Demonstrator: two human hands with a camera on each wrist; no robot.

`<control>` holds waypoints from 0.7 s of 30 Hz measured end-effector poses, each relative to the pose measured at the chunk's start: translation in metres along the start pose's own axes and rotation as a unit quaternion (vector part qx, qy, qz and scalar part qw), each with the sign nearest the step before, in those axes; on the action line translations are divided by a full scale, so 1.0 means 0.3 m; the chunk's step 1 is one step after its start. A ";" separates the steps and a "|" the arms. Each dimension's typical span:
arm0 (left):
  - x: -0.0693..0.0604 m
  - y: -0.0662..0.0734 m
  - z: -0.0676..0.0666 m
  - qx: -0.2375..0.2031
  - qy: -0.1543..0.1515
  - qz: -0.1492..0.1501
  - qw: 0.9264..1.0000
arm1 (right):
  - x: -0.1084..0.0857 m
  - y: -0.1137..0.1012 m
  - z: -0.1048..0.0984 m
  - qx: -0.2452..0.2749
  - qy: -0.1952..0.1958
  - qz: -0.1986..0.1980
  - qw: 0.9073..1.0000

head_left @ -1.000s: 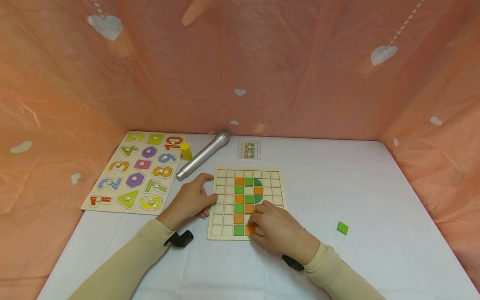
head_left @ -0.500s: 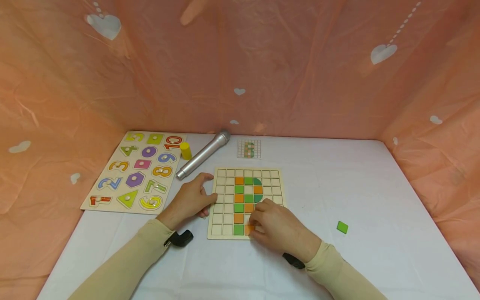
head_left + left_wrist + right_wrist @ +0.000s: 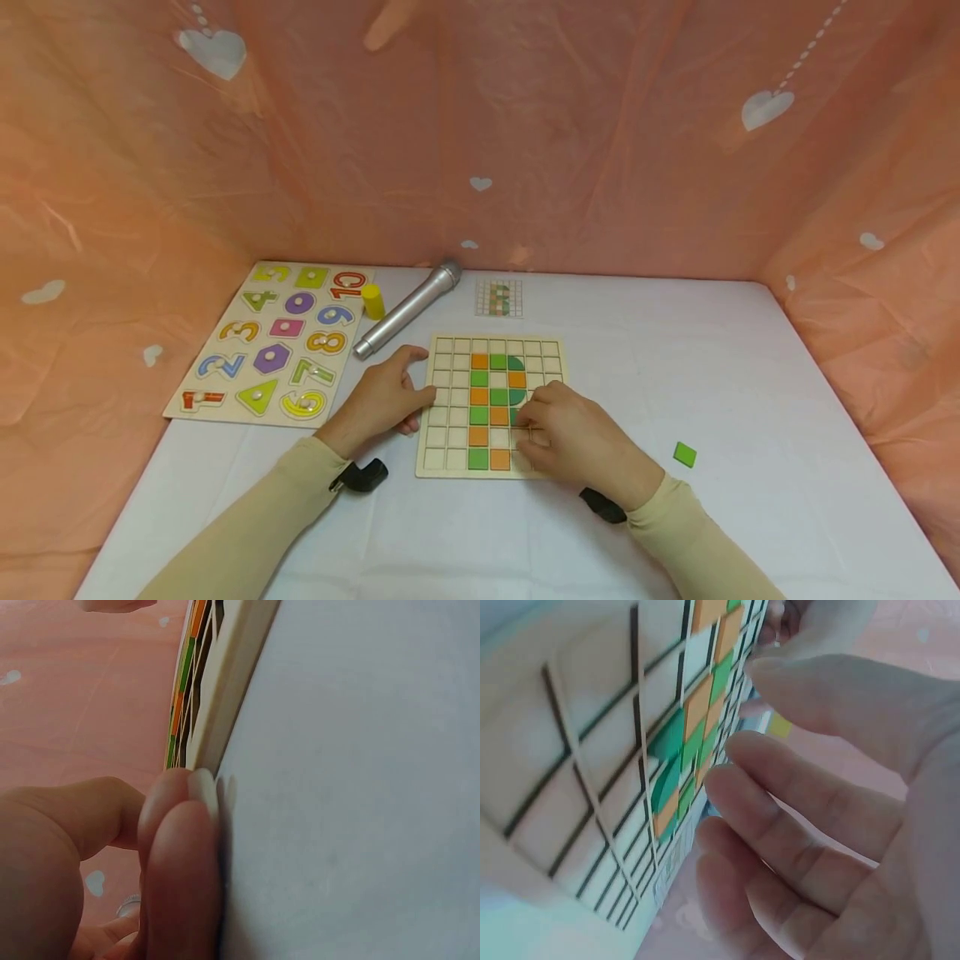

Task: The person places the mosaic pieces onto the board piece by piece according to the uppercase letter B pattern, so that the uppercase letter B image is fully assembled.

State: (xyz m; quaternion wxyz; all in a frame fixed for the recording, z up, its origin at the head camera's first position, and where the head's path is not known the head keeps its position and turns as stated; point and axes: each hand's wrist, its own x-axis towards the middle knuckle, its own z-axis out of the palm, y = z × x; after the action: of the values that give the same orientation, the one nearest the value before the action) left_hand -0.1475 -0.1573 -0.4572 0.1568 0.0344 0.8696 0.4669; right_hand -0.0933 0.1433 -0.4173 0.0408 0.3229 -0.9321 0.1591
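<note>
A wooden grid board [image 3: 455, 437] lies on the white table, with orange, green and teal pieces set in some of its cells. My left hand [image 3: 381, 392] rests at the board's left edge, its thumb and index finger apart. In the left wrist view its fingertips lie beside the board's edge [image 3: 232, 682]. Over the lower right cells is my right hand [image 3: 573, 429], fingers bent loosely. The right wrist view shows thumb and fingers apart with nothing between them. Left of its fingertips, a teal piece [image 3: 514, 417] is partly covered. One loose green tile [image 3: 685, 454] lies to the right.
Behind the board lies a small pattern card [image 3: 498, 298]. A silver microphone [image 3: 405, 308] and a yellow cylinder [image 3: 372, 302] are at the back left, next to a number puzzle board [image 3: 247, 315]. Pink curtains [image 3: 600, 167] close in the back and sides.
My right hand has moved right and slightly away across the board, uncovering the orange tile in the bottom row and the teal piece. My left hand has stayed in place.
</note>
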 end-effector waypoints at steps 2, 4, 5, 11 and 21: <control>0.000 0.001 0.000 0.002 -0.001 0.000 1.000 | -0.005 0.012 -0.011 0.000 -0.004 0.014 1.000; 0.000 0.002 -0.002 0.004 -0.001 -0.001 1.000 | -0.012 0.023 -0.025 -0.002 -0.009 0.026 1.000; -0.001 0.003 -0.003 0.005 -0.002 -0.001 1.000 | -0.016 0.029 -0.032 -0.003 -0.014 0.033 0.999; -0.001 0.007 -0.007 0.002 -0.001 0.003 1.000 | -0.063 0.079 -0.054 -0.019 -0.017 0.051 0.998; -0.002 0.008 -0.002 0.003 0.000 -0.008 1.000 | -0.171 0.185 -0.098 -0.025 -0.014 0.094 0.995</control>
State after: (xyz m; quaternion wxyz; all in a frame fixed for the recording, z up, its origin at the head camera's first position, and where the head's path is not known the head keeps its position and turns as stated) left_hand -0.1473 -0.1566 -0.4547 0.1599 0.0282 0.8715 0.4628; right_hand -0.0877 0.2242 -0.4137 0.0206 0.2348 -0.9625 0.1345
